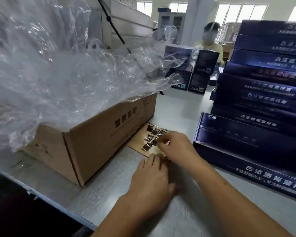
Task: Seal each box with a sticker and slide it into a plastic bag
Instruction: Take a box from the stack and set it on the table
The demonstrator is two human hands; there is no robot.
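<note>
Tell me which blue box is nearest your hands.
The bottom blue box, flat on the table beside the right hand; the others are stacked above it or farther away.

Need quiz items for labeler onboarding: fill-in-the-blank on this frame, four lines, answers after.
The dark stickers sit on a ____ backing sheet.
The cardboard carton under the plastic bags stands to the sheet's ____.
The stack of dark blue boxes stands to the sheet's ____.
The right hand reaches the ____ while the left hand rests on the sheet's near edge.
Missing: brown; left; right; stickers.
</note>
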